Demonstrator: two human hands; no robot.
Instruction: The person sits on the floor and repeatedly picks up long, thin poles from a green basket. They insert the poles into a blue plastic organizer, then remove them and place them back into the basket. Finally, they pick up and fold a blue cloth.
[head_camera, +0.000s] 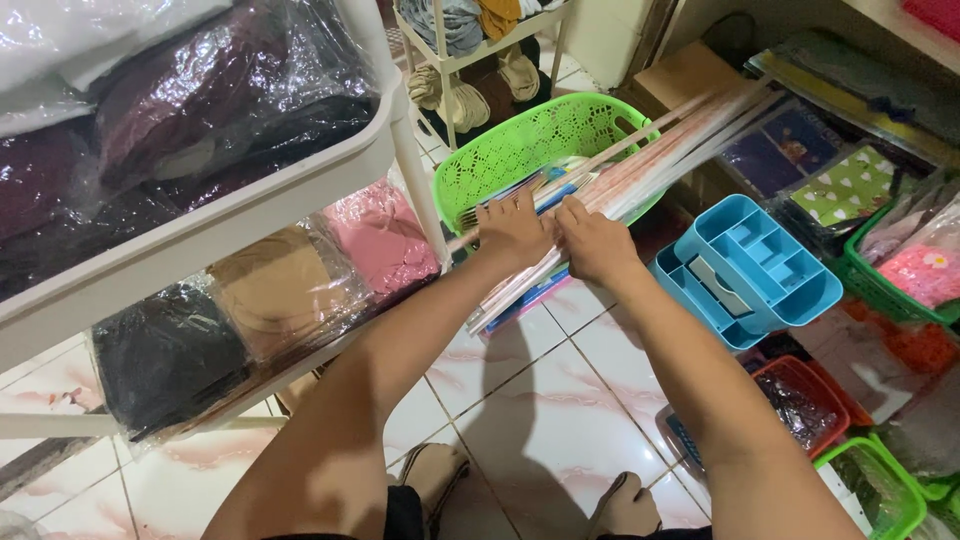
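Observation:
My left hand (514, 230) and my right hand (597, 243) lie side by side on a bundle of long clear-wrapped packets (640, 165) with pink and white contents. The bundle slants from the floor tiles up across the rim of a green lattice basket (500, 150). Both hands press or grip the bundle at its lower half. Flat blue-edged packets (530, 295) stick out beneath the bundle near my hands.
A white shelf rack (230, 215) at left holds bagged folded cloth in maroon, pink, tan and black. A blue divided organiser tray (755, 270) stands at right, with red and green baskets (870, 480) and wrapped goods behind it. My feet (440, 475) rest on marbled tiles.

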